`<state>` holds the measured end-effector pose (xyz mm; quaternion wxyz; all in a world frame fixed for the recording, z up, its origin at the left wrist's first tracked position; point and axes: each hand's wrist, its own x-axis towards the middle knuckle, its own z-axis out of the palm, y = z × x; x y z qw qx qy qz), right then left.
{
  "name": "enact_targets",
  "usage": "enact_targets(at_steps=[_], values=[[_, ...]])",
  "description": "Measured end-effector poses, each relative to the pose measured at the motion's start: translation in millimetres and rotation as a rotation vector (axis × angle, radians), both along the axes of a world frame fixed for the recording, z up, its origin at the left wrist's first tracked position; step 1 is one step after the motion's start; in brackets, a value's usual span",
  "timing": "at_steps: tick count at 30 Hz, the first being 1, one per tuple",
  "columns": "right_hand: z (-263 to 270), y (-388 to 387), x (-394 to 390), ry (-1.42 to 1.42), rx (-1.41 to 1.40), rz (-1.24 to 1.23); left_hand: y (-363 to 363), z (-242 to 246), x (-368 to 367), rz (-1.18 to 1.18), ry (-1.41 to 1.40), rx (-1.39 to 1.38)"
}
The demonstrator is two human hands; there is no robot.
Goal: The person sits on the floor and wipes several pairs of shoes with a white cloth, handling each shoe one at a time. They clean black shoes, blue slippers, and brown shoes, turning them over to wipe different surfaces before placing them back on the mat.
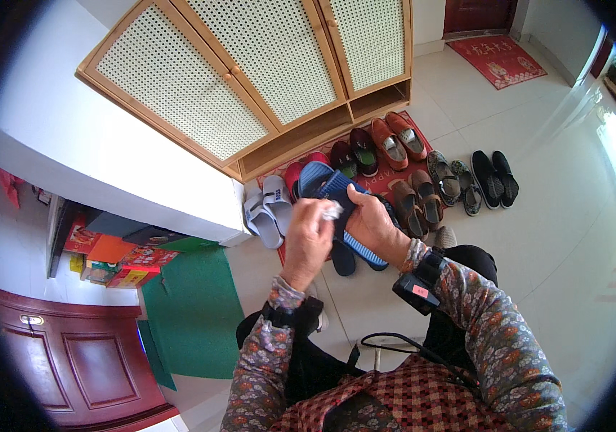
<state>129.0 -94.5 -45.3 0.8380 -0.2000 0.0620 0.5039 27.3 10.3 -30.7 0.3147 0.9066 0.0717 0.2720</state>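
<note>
My right hand (374, 218) grips a blue slide sandal (340, 186) by its side, raised above the floor. Close to the sandal on the left, my left hand (309, 232) pinches a crumpled white tissue or cloth (333, 210). Whether the tissue touches the sandal is hard to tell. Behind and below them, pairs of shoes rest on and around a red floor mat (419, 127). White slides (267, 224) lie to the left, brown shoes (419, 202) to the right. Beyond these are orange-brown loafers (394, 141) and dark shoes with green insoles (363, 151).
A wooden cabinet (281, 129) with woven door panels stands behind the shoes. Black shoes (494, 178) and patterned shoes (446, 181) are at the right. A white wall (124, 178), stacked boxes (143, 259) and a green mat (194, 318) are on the left.
</note>
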Motion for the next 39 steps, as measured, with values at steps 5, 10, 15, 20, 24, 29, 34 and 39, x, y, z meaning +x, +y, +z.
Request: enact_targets(at_steps=[5,10,15,20,24,29,34,39], values=[[-3.8,0.3,-0.8,0.051,0.02,0.04,7.2,2.4,1.3,0.114,-0.009,0.136],[-9.5,4.5,-4.2,-0.021,0.023,0.034,15.9,5.2,0.0,0.199,0.016,0.109],[-14.7,3.9,0.0,-0.038,0.015,0.02,-2.1,-3.1,1.4,-0.049,0.023,0.165],[-11.9,4.1,-4.1,0.013,0.078,0.095,25.3,2.4,2.1,0.239,0.004,0.178],[-12.3,3.6,-4.7,-0.031,0.019,0.044,23.3,2.2,-1.2,0.161,-0.006,0.193],[-21.6,4.6,-1.5,-0.1,0.082,0.034,-8.6,-2.0,-0.7,0.136,-0.052,0.14],[-28.1,10.8,-5.7,-0.048,0.078,0.016,6.1,3.7,5.4,0.132,-0.039,0.166],[-29.9,9.1,-7.9,-0.032,0.028,0.037,5.4,0.2,5.6,0.234,-0.036,0.113]])
